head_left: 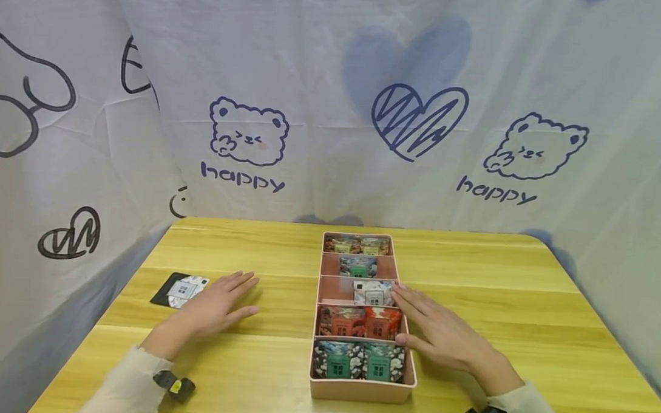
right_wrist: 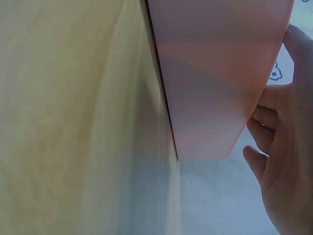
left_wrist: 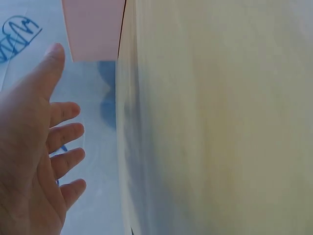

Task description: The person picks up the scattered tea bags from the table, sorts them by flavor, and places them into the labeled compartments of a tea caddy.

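Observation:
A long pink divided box (head_left: 363, 390) stands on the wooden table, with small printed packets in its compartments. My right hand (head_left: 441, 332) is at its right rim, fingers fairly straight, with fingertips beside a white packet (head_left: 372, 293) in the middle compartment. In the right wrist view, the fingers lie along the upper edge of the box's pink side (right_wrist: 210, 88). To the left, my left hand (head_left: 212, 309) is held above the table with spread fingers and nothing in it. Just beyond its wrist lies a black and white packet (head_left: 180, 289), partly overlapped by the hand.
Two green-labelled packets (head_left: 336, 361) fill the front compartment, with red packets (head_left: 343, 322) behind them. Farther back are a single green-labelled packet (head_left: 358, 267) and two brownish packets (head_left: 342, 244). A white curtain (head_left: 323, 109) with drawn bears and hearts hangs behind the table (head_left: 481, 266).

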Tool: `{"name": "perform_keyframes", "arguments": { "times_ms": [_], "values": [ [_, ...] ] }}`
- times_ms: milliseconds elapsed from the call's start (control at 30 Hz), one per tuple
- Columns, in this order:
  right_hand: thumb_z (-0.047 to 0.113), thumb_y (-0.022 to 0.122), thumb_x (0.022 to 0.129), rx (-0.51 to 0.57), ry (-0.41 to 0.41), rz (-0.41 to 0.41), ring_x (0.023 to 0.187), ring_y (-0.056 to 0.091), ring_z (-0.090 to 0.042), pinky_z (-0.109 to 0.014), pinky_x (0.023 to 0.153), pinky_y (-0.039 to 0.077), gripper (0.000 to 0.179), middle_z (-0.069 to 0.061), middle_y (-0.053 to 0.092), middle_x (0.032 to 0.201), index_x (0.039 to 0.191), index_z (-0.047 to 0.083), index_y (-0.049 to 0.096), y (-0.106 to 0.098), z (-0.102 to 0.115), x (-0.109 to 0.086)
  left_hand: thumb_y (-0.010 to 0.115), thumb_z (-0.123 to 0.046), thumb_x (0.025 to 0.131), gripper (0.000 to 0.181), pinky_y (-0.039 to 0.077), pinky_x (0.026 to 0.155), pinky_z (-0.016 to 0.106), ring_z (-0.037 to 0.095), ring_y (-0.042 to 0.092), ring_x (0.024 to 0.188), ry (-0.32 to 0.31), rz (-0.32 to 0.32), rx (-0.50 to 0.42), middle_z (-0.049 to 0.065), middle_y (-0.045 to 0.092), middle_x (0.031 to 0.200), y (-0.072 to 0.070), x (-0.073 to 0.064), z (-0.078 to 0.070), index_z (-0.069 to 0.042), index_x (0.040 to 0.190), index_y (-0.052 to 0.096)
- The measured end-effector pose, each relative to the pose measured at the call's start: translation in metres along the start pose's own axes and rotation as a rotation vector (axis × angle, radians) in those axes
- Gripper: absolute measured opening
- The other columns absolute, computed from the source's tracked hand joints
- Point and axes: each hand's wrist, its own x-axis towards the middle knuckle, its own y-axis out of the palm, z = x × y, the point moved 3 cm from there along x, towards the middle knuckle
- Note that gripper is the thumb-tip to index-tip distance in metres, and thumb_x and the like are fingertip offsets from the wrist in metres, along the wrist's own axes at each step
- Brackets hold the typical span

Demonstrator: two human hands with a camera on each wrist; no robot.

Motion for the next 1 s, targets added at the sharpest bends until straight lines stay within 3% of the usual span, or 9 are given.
{"name": "perform_keyframes", "arguments": {
  "times_ms": [400, 667, 1000],
  "values": [
    [0.048, 0.054, 0.098, 0.020, -0.005, -0.017, 0.142, 0.031, -0.033, -0.051, 0.111, 0.032, 0.074, -0.008, 0.023, 0.161, 0.156, 0.011, 0.027, 0.000, -0.001, 0.000, 0.051, -0.058, 0.096, 0.075, 0.028, 0.111, 0.061, 0.043, 0.031, 0.139, -0.107, -0.019, -0.049, 0.018, 0.035, 0.153, -0.006, -0.018, 0.034, -0.008, 0.150, 0.040],
    [0.048, 0.054, 0.098, 0.029, -0.012, -0.012, 0.142, 0.030, -0.032, -0.050, 0.111, 0.032, 0.074, -0.008, 0.023, 0.161, 0.155, 0.010, 0.028, 0.001, -0.002, -0.001, 0.071, -0.047, 0.088, 0.068, 0.038, 0.104, 0.060, 0.043, 0.044, 0.129, -0.086, -0.042, -0.052, 0.020, 0.047, 0.143, -0.012, -0.022, 0.054, -0.007, 0.140, 0.053],
    [0.048, 0.055, 0.097, 0.041, -0.005, -0.008, 0.143, 0.028, -0.029, -0.050, 0.111, 0.032, 0.074, -0.007, 0.022, 0.161, 0.156, 0.012, 0.027, -0.001, -0.002, -0.002, 0.073, -0.045, 0.085, 0.069, 0.035, 0.104, 0.064, 0.048, 0.041, 0.129, -0.123, -0.006, -0.133, 0.025, 0.045, 0.142, -0.022, -0.024, 0.075, -0.004, 0.137, 0.055]
  ]
}}
